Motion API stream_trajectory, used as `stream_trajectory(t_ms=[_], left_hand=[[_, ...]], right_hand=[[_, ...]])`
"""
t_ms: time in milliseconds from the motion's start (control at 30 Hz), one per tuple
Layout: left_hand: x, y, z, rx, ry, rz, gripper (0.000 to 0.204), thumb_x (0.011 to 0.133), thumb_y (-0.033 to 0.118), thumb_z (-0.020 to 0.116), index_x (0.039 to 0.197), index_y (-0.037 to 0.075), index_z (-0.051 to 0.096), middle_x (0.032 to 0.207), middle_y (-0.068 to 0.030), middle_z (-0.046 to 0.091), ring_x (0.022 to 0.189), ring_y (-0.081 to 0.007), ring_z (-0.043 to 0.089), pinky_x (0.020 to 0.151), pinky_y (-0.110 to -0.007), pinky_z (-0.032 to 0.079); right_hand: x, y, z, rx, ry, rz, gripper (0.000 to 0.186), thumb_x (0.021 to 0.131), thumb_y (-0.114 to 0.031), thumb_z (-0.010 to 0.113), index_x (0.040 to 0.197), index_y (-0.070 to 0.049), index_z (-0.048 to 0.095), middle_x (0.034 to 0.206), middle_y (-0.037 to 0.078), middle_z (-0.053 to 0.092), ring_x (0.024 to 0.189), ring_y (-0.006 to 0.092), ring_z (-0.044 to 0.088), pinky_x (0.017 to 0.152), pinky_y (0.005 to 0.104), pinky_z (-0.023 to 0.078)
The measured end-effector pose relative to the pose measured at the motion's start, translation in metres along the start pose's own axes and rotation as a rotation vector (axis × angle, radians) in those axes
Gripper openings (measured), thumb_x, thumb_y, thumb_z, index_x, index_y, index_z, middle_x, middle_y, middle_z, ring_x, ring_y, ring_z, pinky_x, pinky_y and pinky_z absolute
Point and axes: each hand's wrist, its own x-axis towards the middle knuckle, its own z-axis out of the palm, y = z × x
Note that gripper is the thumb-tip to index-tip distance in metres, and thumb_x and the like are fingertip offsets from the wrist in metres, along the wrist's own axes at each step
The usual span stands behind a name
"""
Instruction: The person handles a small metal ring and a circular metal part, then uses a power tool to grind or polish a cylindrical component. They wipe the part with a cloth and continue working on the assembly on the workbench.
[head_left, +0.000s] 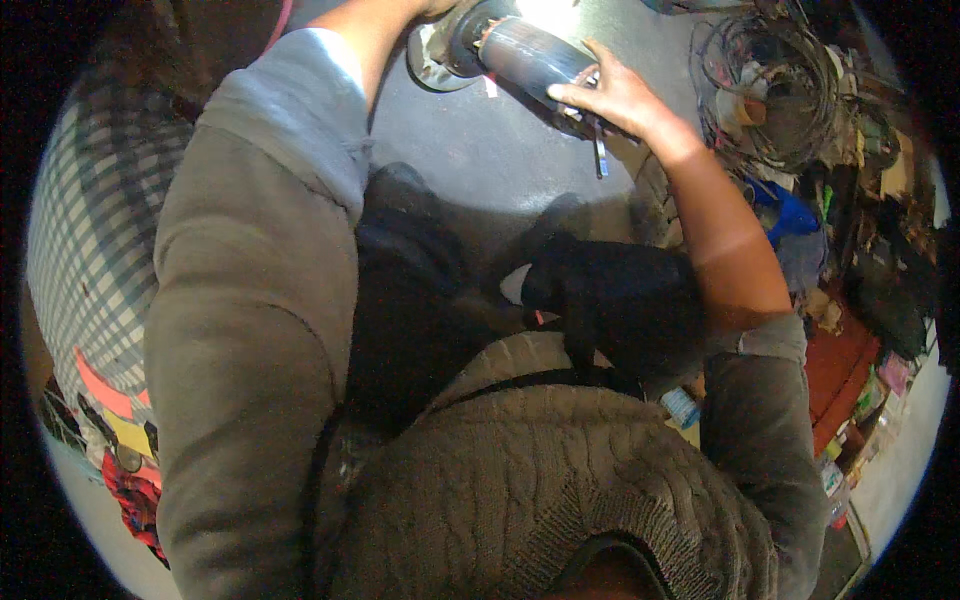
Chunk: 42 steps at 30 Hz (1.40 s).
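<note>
1. The grey floor [460, 150] is brightly lit toward the far edge.
2. On the right, dark coiled cable [826, 110] is surrounded by clutter [890, 270].
3. Below it, a blue item [787, 212] is seen.

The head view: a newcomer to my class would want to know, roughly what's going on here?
A seated person is working with bare hands on a dark cylinder above a brightly lit grey surface. The right hand holds its right end, thumb and fingers spread around it. The left hand is mostly cut off at the top edge, near the round metal piece at the other end, so its grip cannot be judged. Coiled cable lies to the right.
</note>
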Motion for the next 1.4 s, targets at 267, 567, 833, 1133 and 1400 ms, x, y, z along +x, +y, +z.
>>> stream_trajectory(t_ms=[267, 567, 833, 1133, 1400], left_hand=[[0.003, -0.018, 0.014, 0.129, 0.023, 0.004, 0.032, 0.086, 0.025, 0.062, 0.099, 0.001, 0.079, 0.108, -0.0248, 0.073, 0.102, -0.0392, 0.072, 0.091, -0.046, 0.055], [0.005, 0.005, 0.019, 0.179, -0.024, 0.204, 0.035, 0.091, 0.028, 0.055, 0.099, 0.003, 0.079, 0.109, -0.0232, 0.074, 0.101, -0.0393, 0.072, 0.09, -0.047, 0.056], [0.003, 0.014, 0.022, 0.173, -0.017, 0.196, 0.035, 0.091, 0.027, 0.055, 0.101, 0.003, 0.078, 0.11, -0.0233, 0.073, 0.102, -0.0386, 0.072, 0.091, -0.047, 0.056], [0.004, 0.024, 0.031, 0.18, -0.004, 0.211, 0.034, 0.091, 0.025, 0.055, 0.103, 0.003, 0.078, 0.112, -0.0235, 0.073, 0.104, -0.038, 0.072, 0.092, -0.047, 0.056], [0.012, 0.032, 0.043, 0.182, -0.005, 0.209, 0.034, 0.091, 0.024, 0.055, 0.105, 0.003, 0.078, 0.113, -0.0236, 0.073, 0.106, -0.0373, 0.072, 0.093, -0.047, 0.055]], right_hand=[[-0.03, -0.012, -0.014, 0.242, -0.211, 0.317, 0.08, 0.076, -0.054, 0.085, 0.133, -0.006, 0.059, 0.102, 0.015, 0.073, 0.07, 0.0256, 0.072, 0.058, 0.0378, 0.059], [-0.054, 0.071, 0.041, 0.107, -0.194, 0.266, 0.107, 0.066, -0.045, 0.093, 0.149, 0.002, 0.045, 0.126, 0.024, 0.069, 0.117, 0.0334, 0.067, 0.103, 0.0412, 0.051], [-0.096, 0.048, 0.077, 0.358, -0.031, 0.37, 0.086, 0.068, -0.041, 0.092, 0.132, 0.005, 0.058, 0.113, 0.019, 0.073, 0.103, 0.031, 0.072, 0.095, 0.0393, 0.054], [-0.084, 0.052, 0.062, 0.216, -0.042, 0.379, 0.094, 0.068, -0.042, 0.092, 0.139, 0.005, 0.051, 0.12, 0.024, 0.071, 0.113, 0.035, 0.07, 0.1, 0.0428, 0.052], [-0.104, 0.042, 0.062, 0.131, -0.032, 0.355, 0.094, 0.071, -0.045, 0.09, 0.141, 0.002, 0.05, 0.12, 0.026, 0.071, 0.114, 0.0398, 0.069, 0.099, 0.0454, 0.052]])
